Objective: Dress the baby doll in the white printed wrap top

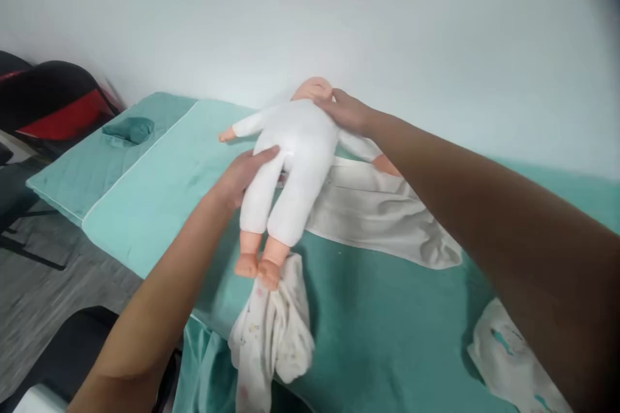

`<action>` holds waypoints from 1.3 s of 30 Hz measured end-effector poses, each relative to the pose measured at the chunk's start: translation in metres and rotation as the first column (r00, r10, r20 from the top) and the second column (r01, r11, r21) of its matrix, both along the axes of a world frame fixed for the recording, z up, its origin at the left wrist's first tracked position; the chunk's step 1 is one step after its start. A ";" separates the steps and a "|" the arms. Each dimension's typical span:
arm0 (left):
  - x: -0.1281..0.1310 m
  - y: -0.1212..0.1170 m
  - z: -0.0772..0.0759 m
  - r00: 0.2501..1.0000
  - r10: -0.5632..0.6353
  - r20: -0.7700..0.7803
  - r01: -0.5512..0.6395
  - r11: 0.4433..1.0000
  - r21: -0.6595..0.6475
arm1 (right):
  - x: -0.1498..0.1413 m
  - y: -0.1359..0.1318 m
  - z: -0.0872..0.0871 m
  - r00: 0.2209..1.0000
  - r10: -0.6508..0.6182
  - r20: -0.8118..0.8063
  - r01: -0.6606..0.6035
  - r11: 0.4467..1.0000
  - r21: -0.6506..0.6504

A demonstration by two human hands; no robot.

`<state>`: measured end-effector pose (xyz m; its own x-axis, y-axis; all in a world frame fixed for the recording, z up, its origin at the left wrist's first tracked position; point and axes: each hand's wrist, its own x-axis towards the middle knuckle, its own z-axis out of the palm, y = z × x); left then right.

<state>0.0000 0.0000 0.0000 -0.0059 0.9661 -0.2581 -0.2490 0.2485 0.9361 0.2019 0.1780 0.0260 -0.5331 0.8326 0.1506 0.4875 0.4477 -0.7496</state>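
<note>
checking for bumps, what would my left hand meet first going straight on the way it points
The nearer leg of the doll; your left hand already touches it, thumb on top. Its other fingers are mostly hidden, so their reach is unclear.

head-worn view, facing forward and down, close

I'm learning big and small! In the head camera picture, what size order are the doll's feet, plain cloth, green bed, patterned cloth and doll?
Largest to smallest:
1. Green bed
2. Doll
3. Plain cloth and patterned cloth: unsure, they look close and the patterned one is nearer
4. Doll's feet
</note>
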 end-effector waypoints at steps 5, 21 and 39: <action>-0.067 -0.001 -0.016 0.999 -0.001 -0.033 -0.001 0.999 -0.040 | -0.071 0.000 -0.014 0.992 0.036 -0.117 -0.034 0.999 0.019; -0.005 -0.176 -0.034 -0.098 0.361 -0.927 0.717 0.672 0.186 | 0.116 -0.019 -0.084 0.715 -0.083 0.694 0.031 0.996 0.087; 0.144 -0.189 -0.006 -0.204 0.465 -0.862 0.682 0.699 0.215 | 0.179 -0.364 -0.014 0.551 -0.051 0.833 -0.294 0.922 0.252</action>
<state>0.1437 -0.1893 -0.0059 0.4790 0.8128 0.3314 0.8776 -0.4511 -0.1622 0.3806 -0.1863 0.0117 -0.6564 0.7372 -0.1601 0.7223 0.6754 0.1486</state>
